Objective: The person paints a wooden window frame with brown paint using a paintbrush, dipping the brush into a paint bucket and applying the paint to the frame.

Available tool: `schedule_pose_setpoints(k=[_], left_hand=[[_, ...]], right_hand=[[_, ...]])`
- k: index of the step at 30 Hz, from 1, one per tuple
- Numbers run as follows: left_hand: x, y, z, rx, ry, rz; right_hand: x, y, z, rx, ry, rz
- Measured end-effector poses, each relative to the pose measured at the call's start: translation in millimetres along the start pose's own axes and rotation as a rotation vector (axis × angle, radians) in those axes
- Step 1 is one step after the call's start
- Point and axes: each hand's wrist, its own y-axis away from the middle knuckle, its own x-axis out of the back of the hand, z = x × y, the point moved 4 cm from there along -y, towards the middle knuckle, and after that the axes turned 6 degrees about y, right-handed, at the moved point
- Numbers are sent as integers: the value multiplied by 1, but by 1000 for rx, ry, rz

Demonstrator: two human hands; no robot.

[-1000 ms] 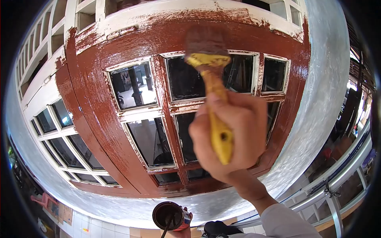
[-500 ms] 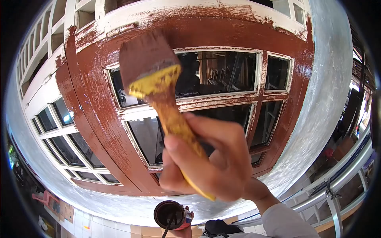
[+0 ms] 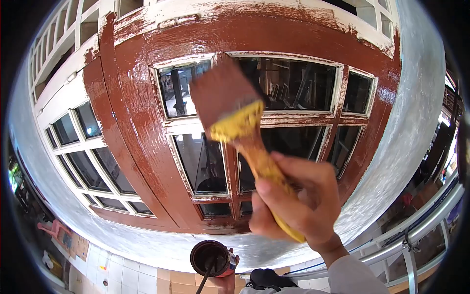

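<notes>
My right hand (image 3: 306, 201) is closed round the yellow handle of a wide paintbrush (image 3: 235, 120), its bristles coated in reddish brown paint and pointing up and left. The brush head overlaps the upper panes of a window frame (image 3: 191, 32) that is mostly painted brown, with patchy white edges round the glass. Lower down, my left hand (image 3: 230, 278) holds a paint can (image 3: 198, 259) from its right side. Dark brown paint coats the can's inside, and a thin stick (image 3: 206, 277) leans out over its rim.
To the left is a white window section (image 3: 66, 98) with several panes. Grey wall (image 3: 416, 98) borders the frame on the right. Metal rails (image 3: 416, 235) stand at lower right. A pink stool (image 3: 53, 229) and white floor tiles (image 3: 115, 269) lie at lower left.
The paintbrush and my right hand have shifted right in view. The window also sits further right as the camera turned. The can stays near the same place, still in my left hand.
</notes>
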Motion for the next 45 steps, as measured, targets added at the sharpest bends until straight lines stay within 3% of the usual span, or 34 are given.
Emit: schedule_pose_setpoints(k=[5, 8, 15, 19, 23, 28, 38, 42, 45], left_hand=[[-3, 4, 1, 11, 34, 13], [-11, 6, 2, 9, 20, -4], [-17, 10, 3, 51, 83, -23], [-20, 11, 2, 53, 32, -9], [-20, 10, 0, 54, 27, -26], [-31, 13, 0, 30, -60, -66], [-13, 17, 0, 45, 47, -28], [-11, 17, 1, 50, 15, -48], [-11, 18, -2, 47, -1, -57]], right_hand=[[-22, 2, 10, 55, 46, -47], [-10, 38, 2, -54, 40, -184], [10, 119, -9, -133, 43, -233], [23, 126, -17, -214, -21, -347], [33, 119, -22, -210, -30, -253], [13, 127, -14, -173, -21, -277], [32, 174, -27, -393, -92, -405], [38, 168, -28, -381, -125, -238], [21, 168, -23, -369, -118, -336]])
